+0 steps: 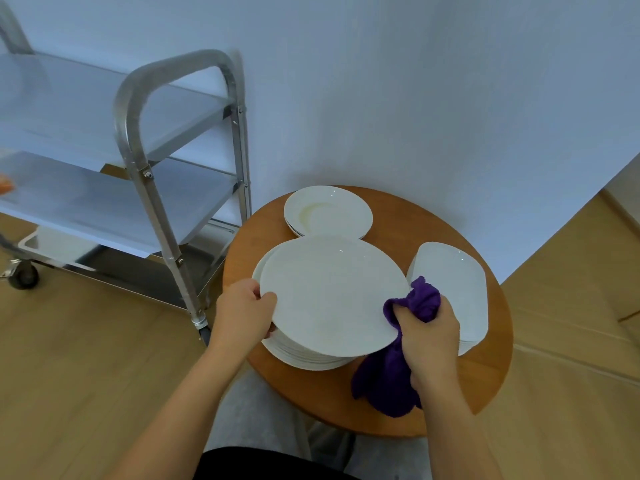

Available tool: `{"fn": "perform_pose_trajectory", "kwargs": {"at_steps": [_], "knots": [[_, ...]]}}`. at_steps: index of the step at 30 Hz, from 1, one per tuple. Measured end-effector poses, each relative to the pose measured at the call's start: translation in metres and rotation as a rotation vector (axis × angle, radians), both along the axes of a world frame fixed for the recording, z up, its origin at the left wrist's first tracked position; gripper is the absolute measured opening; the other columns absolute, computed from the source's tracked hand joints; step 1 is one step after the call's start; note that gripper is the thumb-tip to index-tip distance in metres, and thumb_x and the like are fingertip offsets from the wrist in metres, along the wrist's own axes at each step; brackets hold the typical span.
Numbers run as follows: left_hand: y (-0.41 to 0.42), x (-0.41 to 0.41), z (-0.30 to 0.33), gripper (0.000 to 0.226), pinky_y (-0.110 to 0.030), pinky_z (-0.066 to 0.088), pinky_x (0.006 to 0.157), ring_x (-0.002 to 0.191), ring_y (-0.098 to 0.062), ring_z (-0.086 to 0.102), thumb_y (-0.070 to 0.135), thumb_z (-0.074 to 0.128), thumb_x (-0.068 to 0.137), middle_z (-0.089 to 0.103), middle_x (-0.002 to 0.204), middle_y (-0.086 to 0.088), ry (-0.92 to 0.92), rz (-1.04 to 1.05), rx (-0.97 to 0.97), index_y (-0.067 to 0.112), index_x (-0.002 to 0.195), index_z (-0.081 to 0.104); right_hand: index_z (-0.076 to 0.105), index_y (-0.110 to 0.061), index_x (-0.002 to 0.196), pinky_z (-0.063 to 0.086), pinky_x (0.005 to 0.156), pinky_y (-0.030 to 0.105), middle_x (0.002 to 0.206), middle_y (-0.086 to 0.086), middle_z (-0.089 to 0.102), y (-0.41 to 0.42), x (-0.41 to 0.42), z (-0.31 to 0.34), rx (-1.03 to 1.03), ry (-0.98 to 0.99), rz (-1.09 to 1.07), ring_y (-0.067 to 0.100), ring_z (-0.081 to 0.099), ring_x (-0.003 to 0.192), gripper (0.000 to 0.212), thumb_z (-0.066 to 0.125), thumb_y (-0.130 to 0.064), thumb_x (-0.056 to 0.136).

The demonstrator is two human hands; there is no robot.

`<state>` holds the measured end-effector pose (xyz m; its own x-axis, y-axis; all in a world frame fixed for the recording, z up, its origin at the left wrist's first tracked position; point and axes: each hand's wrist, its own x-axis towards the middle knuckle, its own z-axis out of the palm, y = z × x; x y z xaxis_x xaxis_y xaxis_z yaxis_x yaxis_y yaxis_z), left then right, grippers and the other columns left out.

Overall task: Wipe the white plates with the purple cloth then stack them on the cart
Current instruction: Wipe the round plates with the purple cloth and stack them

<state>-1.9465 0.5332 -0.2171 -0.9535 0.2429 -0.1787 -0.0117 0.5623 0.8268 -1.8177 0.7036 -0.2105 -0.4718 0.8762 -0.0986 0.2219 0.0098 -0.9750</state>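
A large round white plate [332, 292] is lifted slightly off a stack of round plates [304, 356] on the round wooden table [398, 216]. My left hand [242, 311] grips the plate's left rim. My right hand [431, 341] holds the purple cloth [388, 379] bunched against the plate's right rim, and the cloth's tail hangs down over the table. A smaller stack of deep round plates [329, 211] sits at the back. To the right stands a stack of rectangular plates [453, 285]. The steel cart [180, 105] is on the left.
The cart has three shelves and a hoop handle close to the table's left edge. Something orange [5, 185] lies on the middle shelf at the far left. A white wall rises behind the table. Wooden floor surrounds it. My knees are under the table's near edge.
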Motion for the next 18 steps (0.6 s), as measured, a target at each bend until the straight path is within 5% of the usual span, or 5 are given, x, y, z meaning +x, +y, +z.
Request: {"fn": "perform_pose_trajectory", "kwargs": {"at_steps": [6,11,18], "knots": [[-0.001,-0.003,-0.020,0.015,-0.016,0.044,0.042,0.058,-0.016,0.061,0.015,0.055,0.092,0.062,0.073,-0.007,0.006,0.084,0.021,0.011,0.078,0.057,0.045,-0.031,0.080,0.038,0.055,0.019,0.077,-0.006,0.052,0.005,-0.005,-0.010,0.225,-0.077,-0.021,0.011,0.051,0.070,0.029,0.062,-0.008,0.086],[0.002,-0.007,-0.023,0.016,-0.036,0.054,0.059,0.064,-0.021,0.060,0.017,0.058,0.089,0.060,0.070,-0.010,0.094,0.132,-0.005,0.012,0.074,0.055,0.045,-0.032,0.080,0.037,0.056,0.017,0.076,-0.010,0.052,0.009,-0.010,-0.014,0.242,-0.090,-0.006,0.011,0.052,0.071,0.030,0.063,-0.009,0.085],[-0.002,-0.019,-0.033,0.030,-0.013,0.035,0.048,0.069,-0.009,0.051,0.020,0.058,0.090,0.051,0.088,0.006,0.169,0.044,-0.132,0.018,0.116,0.044,0.045,-0.033,0.078,0.039,0.056,0.017,0.076,-0.012,0.051,0.007,-0.016,-0.017,0.232,-0.111,0.070,0.010,0.051,0.069,0.031,0.064,-0.010,0.085]]}}
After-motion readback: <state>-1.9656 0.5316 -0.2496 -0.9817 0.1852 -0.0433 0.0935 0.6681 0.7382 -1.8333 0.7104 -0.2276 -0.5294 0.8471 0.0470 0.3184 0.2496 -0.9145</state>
